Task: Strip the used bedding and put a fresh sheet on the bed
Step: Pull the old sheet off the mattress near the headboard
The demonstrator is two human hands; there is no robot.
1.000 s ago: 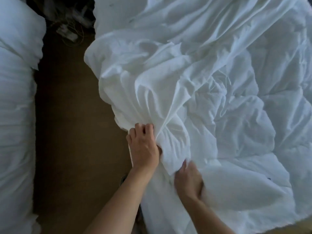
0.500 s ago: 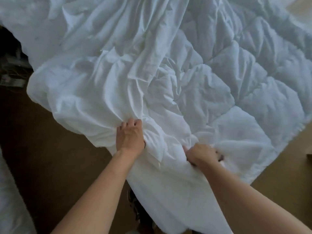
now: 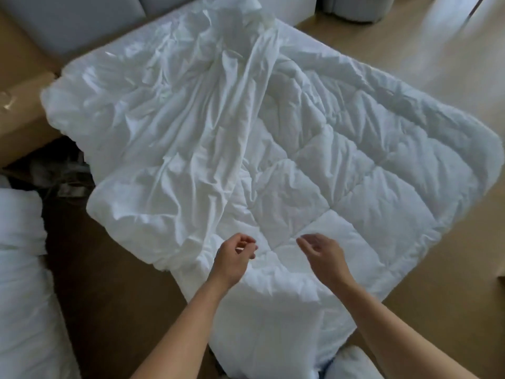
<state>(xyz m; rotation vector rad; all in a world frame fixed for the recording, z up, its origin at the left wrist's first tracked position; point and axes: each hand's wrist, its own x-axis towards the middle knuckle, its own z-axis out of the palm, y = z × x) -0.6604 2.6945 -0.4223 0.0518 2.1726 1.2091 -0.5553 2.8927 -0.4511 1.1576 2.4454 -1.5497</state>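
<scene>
A white quilted duvet (image 3: 369,170) lies spread on the wooden floor. A thin, crumpled white cover sheet (image 3: 169,138) drapes over its left half and bunches toward the far end. My left hand (image 3: 235,255) hovers over the duvet's near edge with fingers loosely curled, holding nothing. My right hand (image 3: 321,251) hovers beside it, fingers relaxed and empty. Both hands are just above the fabric, apart from each other.
More white bedding (image 3: 21,269) lies at the left edge. A brown cardboard box (image 3: 19,110) sits at the far left, with a dark gap of clutter (image 3: 60,173) below it. Grey upholstered furniture (image 3: 82,20) stands behind. Bare wooden floor (image 3: 437,64) extends to the right.
Both hands have let go of the white fabric they were gripping and lifted off it. My view has swung up and right, showing the whole duvet.
</scene>
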